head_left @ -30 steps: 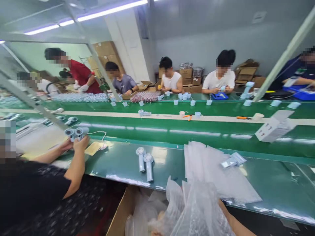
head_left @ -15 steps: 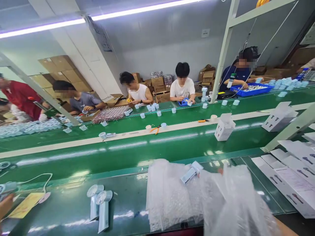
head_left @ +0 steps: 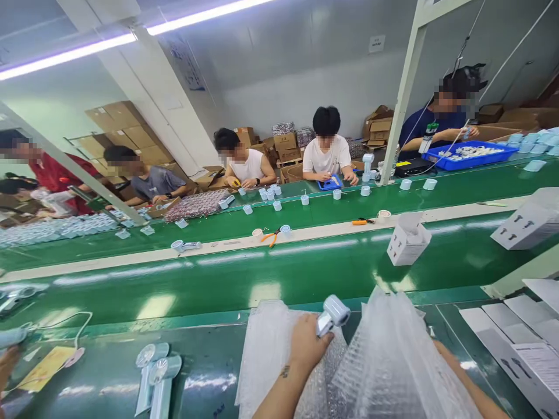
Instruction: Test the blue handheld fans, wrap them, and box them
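My left hand (head_left: 308, 340) is closed round the handle of a light-blue handheld fan (head_left: 336, 311), its round head pointing up and right. Under that hand lies a stack of clear bubble-wrap bags (head_left: 266, 355) on the near bench. To the right, a bubble-wrap bag (head_left: 393, 355) is held up in folds. My right forearm (head_left: 467, 378) reaches behind this bag, and the plastic hides the fingers gripping it. Two more light-blue fans (head_left: 159, 378) lie side by side on the bench to the left.
A green conveyor (head_left: 209, 297) runs beyond the bench, carrying a white box (head_left: 408, 241). Open white boxes (head_left: 519, 355) stand at right. At far left, another person's hand (head_left: 9, 361) is near a yellow card (head_left: 46, 369). Several co-workers sit across the line.
My left hand now shows over the stack, gripping the fan, which has turned and moved slightly. The raised bag's folds have changed shape. The camera view has shifted.
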The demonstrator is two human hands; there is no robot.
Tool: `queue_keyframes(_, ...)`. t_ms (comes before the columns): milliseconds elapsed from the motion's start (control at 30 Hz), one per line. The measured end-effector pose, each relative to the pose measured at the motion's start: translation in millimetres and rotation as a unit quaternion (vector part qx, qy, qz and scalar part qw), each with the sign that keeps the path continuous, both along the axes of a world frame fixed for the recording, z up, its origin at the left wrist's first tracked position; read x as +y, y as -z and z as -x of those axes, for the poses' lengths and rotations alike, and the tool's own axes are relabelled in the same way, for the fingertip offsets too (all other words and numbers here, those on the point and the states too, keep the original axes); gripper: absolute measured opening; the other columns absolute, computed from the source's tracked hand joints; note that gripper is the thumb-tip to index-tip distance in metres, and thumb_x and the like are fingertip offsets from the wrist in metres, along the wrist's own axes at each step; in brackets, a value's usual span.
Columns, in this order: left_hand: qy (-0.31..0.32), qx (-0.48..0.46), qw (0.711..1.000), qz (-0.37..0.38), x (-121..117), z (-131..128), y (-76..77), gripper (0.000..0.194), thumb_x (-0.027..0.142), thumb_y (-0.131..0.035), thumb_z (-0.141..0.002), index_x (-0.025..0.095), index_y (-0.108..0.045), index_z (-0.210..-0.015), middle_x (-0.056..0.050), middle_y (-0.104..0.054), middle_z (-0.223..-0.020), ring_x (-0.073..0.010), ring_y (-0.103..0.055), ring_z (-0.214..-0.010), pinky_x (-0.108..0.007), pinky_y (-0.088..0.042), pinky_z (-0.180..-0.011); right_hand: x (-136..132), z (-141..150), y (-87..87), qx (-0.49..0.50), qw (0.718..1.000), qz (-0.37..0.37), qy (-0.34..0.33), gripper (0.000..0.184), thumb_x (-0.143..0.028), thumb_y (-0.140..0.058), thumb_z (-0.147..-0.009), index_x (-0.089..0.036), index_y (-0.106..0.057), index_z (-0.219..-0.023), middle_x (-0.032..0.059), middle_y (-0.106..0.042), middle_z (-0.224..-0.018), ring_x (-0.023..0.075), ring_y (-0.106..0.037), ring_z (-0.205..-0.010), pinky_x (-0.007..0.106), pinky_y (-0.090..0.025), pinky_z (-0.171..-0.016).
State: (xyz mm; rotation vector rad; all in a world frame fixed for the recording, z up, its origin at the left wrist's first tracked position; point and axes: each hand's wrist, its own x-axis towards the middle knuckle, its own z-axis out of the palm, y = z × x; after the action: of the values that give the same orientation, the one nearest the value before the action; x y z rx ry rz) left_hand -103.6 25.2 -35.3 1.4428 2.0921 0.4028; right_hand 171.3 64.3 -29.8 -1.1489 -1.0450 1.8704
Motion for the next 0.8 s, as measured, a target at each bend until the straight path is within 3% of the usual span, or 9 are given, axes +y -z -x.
queue_keyframes(100,-0.049,-0.018,0.998,-0.028,-13,52,-36.4,0.030,0.040,-0.058,-0.074,0.018,-0.063,-0.093,-0.005,-0.067,-0.092,-0.0225,-0.059,-0.087,-0.031,-0.043,-0.079,-3,64,18.1,0.047,0.997,0.031,-0.046,0.029,-0.032,-0.071,-0.062,-0.024,-0.071,-0.091,0.0051,-0.072,-0.075,0.0300,-0.068,-0.074,0.045,-0.051,-0.077)
queue_keyframes(167,-0.082,-0.045,0.994,-0.053,-24,91,-57.5,0.038,0.046,-0.052,-0.077,0.017,-0.060,-0.100,-0.004,-0.067,-0.089,-0.0211,-0.060,-0.081,-0.029,-0.045,-0.073,-12,119,36.0,0.055,0.996,0.026,-0.069,0.044,-0.033,-0.066,-0.066,-0.022,-0.064,-0.108,0.0062,-0.073,-0.085,0.0296,-0.068,-0.078,0.046,-0.051,-0.076)
queue_keyframes(267,-0.097,-0.165,0.976,-0.108,-44,134,-65.8,0.039,0.046,-0.056,-0.074,0.017,-0.058,-0.100,-0.002,-0.065,-0.083,-0.0203,-0.060,-0.077,-0.028,-0.045,-0.070,-24,185,67.6,-0.067,0.994,-0.074,-0.052,0.049,-0.039,-0.055,-0.073,-0.020,-0.053,-0.118,0.0100,-0.067,-0.103,0.0289,-0.064,-0.094,0.046,-0.049,-0.085)
queue_keyframes(333,-0.030,-0.151,0.984,-0.095,-56,146,-51.0,0.036,0.039,-0.062,-0.071,0.018,-0.060,-0.099,-0.003,-0.066,-0.089,-0.0213,-0.059,-0.083,-0.030,-0.045,-0.076,-29,207,87.5,-0.125,0.985,-0.112,-0.027,0.052,-0.036,-0.057,-0.070,-0.018,-0.050,-0.119,0.0133,-0.059,-0.118,0.0302,-0.054,-0.113,0.046,-0.039,-0.100)
queue_keyframes(400,0.064,-0.063,0.995,-0.043,-65,147,-24.4,0.036,0.032,-0.066,-0.068,0.019,-0.062,-0.102,-0.005,-0.065,-0.098,-0.0233,-0.057,-0.093,-0.032,-0.043,-0.085,-29,215,103.2,-0.155,0.979,-0.132,-0.009,0.056,-0.032,-0.058,-0.068,-0.018,-0.048,-0.121,0.0140,-0.050,-0.129,0.0288,-0.042,-0.126,0.043,-0.027,-0.109)
queue_keyframes(500,0.138,0.043,0.989,0.028,-76,139,16.1,0.045,0.025,-0.066,-0.067,0.018,-0.061,-0.111,-0.011,-0.063,-0.109,-0.0272,-0.054,-0.104,-0.036,-0.040,-0.091,-24,214,114.6,-0.191,0.970,-0.150,-0.006,0.060,-0.028,-0.057,-0.069,-0.019,-0.043,-0.126,0.0118,-0.050,-0.127,0.0254,-0.043,-0.125,0.040,-0.031,-0.108)
queue_keyframes(567,0.148,0.069,0.986,0.043,-82,133,32.1,0.049,0.025,-0.062,-0.071,0.017,-0.058,-0.119,-0.013,-0.060,-0.116,-0.0285,-0.051,-0.109,-0.038,-0.038,-0.092,-16,209,112.2,-0.209,0.965,-0.155,-0.007,0.058,-0.029,-0.056,-0.071,-0.019,-0.043,-0.126,0.0096,-0.056,-0.117,0.0239,-0.052,-0.115,0.039,-0.040,-0.099)
queue_keyframes(633,0.166,0.086,0.981,0.043,-85,131,38.2,0.053,0.026,-0.058,-0.074,0.019,-0.052,-0.126,-0.012,-0.056,-0.124,-0.0277,-0.048,-0.115,-0.039,-0.036,-0.095,-11,200,101.7,-0.227,0.959,-0.171,0.005,0.053,-0.033,-0.057,-0.074,-0.021,-0.046,-0.124,0.0080,-0.058,-0.113,0.0230,-0.055,-0.109,0.038,-0.043,-0.095)
queue_keyframes(800,0.183,0.063,0.980,0.050,-89,138,39.5,0.067,0.029,-0.058,-0.073,0.019,-0.040,-0.136,-0.012,-0.048,-0.137,-0.0273,-0.038,-0.128,-0.039,-0.032,-0.103,-34,173,66.1,-0.287,0.923,-0.240,0.089,0.054,-0.042,-0.060,-0.077,-0.023,-0.046,-0.126,0.0104,-0.047,-0.129,0.0268,-0.038,-0.125,0.046,-0.027,-0.108)
